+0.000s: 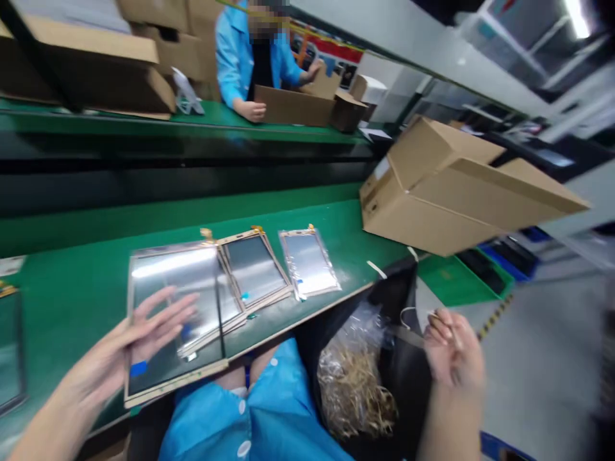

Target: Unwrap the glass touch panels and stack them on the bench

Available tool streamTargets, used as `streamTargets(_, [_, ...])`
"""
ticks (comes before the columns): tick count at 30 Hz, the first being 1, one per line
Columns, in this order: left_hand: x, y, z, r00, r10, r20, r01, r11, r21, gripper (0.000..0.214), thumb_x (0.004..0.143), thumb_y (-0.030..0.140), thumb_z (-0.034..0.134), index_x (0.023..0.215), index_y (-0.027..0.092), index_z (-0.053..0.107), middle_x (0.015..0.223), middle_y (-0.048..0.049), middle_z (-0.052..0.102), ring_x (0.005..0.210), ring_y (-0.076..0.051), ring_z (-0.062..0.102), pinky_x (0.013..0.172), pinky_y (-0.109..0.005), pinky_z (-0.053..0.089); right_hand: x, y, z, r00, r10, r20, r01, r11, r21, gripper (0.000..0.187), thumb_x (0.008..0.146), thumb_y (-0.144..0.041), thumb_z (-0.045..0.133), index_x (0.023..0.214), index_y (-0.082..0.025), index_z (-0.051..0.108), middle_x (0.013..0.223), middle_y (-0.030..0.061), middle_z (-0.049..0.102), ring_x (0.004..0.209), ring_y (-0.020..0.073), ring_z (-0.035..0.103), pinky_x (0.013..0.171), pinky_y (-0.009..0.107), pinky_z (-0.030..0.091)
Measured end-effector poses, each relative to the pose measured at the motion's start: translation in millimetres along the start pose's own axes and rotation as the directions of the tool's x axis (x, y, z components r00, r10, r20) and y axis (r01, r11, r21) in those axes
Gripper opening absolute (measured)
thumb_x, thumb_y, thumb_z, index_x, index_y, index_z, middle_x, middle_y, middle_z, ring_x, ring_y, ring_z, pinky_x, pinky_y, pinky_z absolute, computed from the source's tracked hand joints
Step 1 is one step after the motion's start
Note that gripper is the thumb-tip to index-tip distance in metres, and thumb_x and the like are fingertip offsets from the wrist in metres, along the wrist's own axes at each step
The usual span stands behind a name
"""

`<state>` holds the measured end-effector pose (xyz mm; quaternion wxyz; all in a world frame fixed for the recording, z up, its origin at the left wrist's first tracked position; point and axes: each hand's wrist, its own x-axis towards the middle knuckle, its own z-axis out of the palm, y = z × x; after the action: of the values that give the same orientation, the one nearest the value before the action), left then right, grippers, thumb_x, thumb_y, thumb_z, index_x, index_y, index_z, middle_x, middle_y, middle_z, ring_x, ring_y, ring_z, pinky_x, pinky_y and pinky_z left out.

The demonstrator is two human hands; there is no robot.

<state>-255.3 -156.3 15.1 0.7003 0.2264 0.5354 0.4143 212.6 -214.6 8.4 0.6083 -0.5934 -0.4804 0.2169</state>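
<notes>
Loosely, my left hand (139, 336) spreads its fingers over the face of a large framed panel (173, 275); whether they touch the glass, I cannot tell. That panel sits before me at the near edge of the green worktop (331, 221), its lower border jutting past the edge, a blue tab (138, 368) near its bottom left corner. My right hand (454, 349), well apart from it and out to the side, is curled up narrow with its fingertips drawn in. A pale loop (408, 310) shows just beside it, but blur keeps me from telling whether I'm pinching that or anything else.

Between my hands, low down, a clear bag (358, 384) holds a tangle of tan strips. Judging by that heap, a good many pieces are discarded already, while the panel before me keeps its tan border and tab. Just right of it lies a pile of panels (254, 269), then a single panel in film (310, 262); I'd guess these are left to deal with, though nothing shows for certain.

Further out, two pale strips (377, 269) lie near a big cardboard box (446, 198). Its white label (382, 168) is too small to read, and no brand is legible anywhere. Across from me, a co-worker in blue (230, 57) handles another carton (295, 105).
</notes>
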Motion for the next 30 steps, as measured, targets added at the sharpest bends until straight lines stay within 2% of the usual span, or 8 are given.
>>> streamTargets(3, [8, -7, 2.5, 0.997, 0.050, -0.056, -0.052, 0.998, -0.044, 0.051, 0.092, 0.019, 0.037, 0.138, 0.040, 0.040, 0.118, 0.0088, 0.069, 0.126, -0.016, 0.049, 0.093, -0.023, 0.049, -22, 47, -28, 0.990, 0.099, -0.103, -0.116, 0.977, -0.179, 0.039, 0.080, -0.056, 0.051, 0.059, -0.022, 0.049, 0.058, -0.0043, 0.047, 0.043, 0.0098, 0.039, 0.042, 0.022, 0.038])
streamTargets(5, [14, -15, 8.0, 0.998, 0.058, -0.022, -0.059, 0.995, -0.077, 0.047, 0.095, 0.026, 0.034, 0.139, 0.043, 0.038, 0.122, 0.0087, 0.066, 0.129, -0.017, 0.046, 0.098, -0.027, 0.046, -39, 69, -19, 0.985, 0.150, -0.088, -0.169, 0.948, -0.270, 0.033, 0.079, -0.044, 0.056, 0.056, -0.020, 0.054, 0.060, -0.0023, 0.053, 0.045, 0.0103, 0.045, 0.048, 0.024, 0.044])
streamTargets(8, [19, -28, 20.6, 0.992, 0.032, 0.124, -0.004, 0.975, -0.222, 0.047, 0.096, 0.033, 0.035, 0.141, 0.044, 0.033, 0.133, 0.0035, 0.059, 0.129, -0.023, 0.047, 0.102, -0.042, 0.043, -57, 77, 15, 0.978, 0.209, -0.015, -0.200, 0.912, -0.359, 0.017, 0.076, -0.026, 0.060, 0.061, -0.019, 0.063, 0.067, 0.0018, 0.061, 0.052, 0.0127, 0.054, 0.057, 0.026, 0.048])
streamTargets(12, [15, -39, 38.6, 0.962, 0.047, 0.268, 0.068, 0.913, -0.402, 0.051, 0.094, 0.030, 0.042, 0.143, 0.038, 0.032, 0.138, -0.0052, 0.054, 0.125, -0.027, 0.052, 0.107, -0.051, 0.034, -65, 45, 81, 0.950, 0.198, 0.241, -0.118, 0.943, -0.311, 0.014, 0.083, -0.027, 0.057, 0.084, -0.020, 0.069, 0.083, 0.0061, 0.067, 0.070, 0.0180, 0.061, 0.066, 0.029, 0.050])
streamTargets(15, [4, -45, 47.6, 0.948, 0.143, 0.283, 0.008, 0.882, -0.472, 0.048, 0.093, 0.026, 0.044, 0.140, 0.034, 0.038, 0.136, -0.0068, 0.056, 0.123, -0.028, 0.053, 0.107, -0.051, 0.032, -73, 6, 132, 0.868, 0.060, 0.492, -0.005, 0.994, -0.112, 0.016, 0.089, -0.026, 0.052, 0.091, -0.021, 0.067, 0.086, 0.0049, 0.066, 0.071, 0.0155, 0.061, 0.067, 0.027, 0.051])
streamTargets(18, [-8, -50, 50.0, 0.933, 0.225, 0.282, -0.058, 0.865, -0.499, 0.042, 0.095, 0.024, 0.044, 0.135, 0.035, 0.045, 0.134, -0.0065, 0.058, 0.123, -0.028, 0.053, 0.103, -0.049, 0.037, -85, -20, 165, 0.821, -0.086, 0.564, 0.080, 0.996, 0.035, 0.012, 0.089, -0.019, 0.054, 0.095, -0.022, 0.063, 0.085, 0.0024, 0.063, 0.073, 0.0136, 0.061, 0.067, 0.023, 0.050])
streamTargets(26, [-20, -50, 47.1, 0.907, 0.315, 0.279, -0.142, 0.854, -0.500, 0.038, 0.096, 0.026, 0.042, 0.133, 0.035, 0.050, 0.140, -0.0048, 0.052, 0.127, -0.029, 0.049, 0.098, -0.045, 0.043, -91, -21, 177, 0.795, -0.126, 0.593, 0.166, 0.986, -0.013, 0.012, 0.091, -0.013, 0.048, 0.084, -0.022, 0.053, 0.081, -0.0002, 0.054, 0.073, 0.0110, 0.055, 0.065, 0.021, 0.044])
streamTargets(30, [-14, -53, 43.5, 0.929, 0.312, 0.200, -0.209, 0.888, -0.410, 0.037, 0.095, 0.023, 0.046, 0.130, 0.032, 0.053, 0.148, -0.0026, 0.042, 0.133, -0.029, 0.041, 0.100, -0.045, 0.042, -90, -39, 181, 0.701, -0.163, 0.695, 0.215, 0.977, 0.013, 0.014, 0.092, -0.014, 0.044, 0.082, -0.021, 0.051, 0.085, 0.0018, 0.052, 0.077, 0.0124, 0.055, 0.067, 0.024, 0.044])
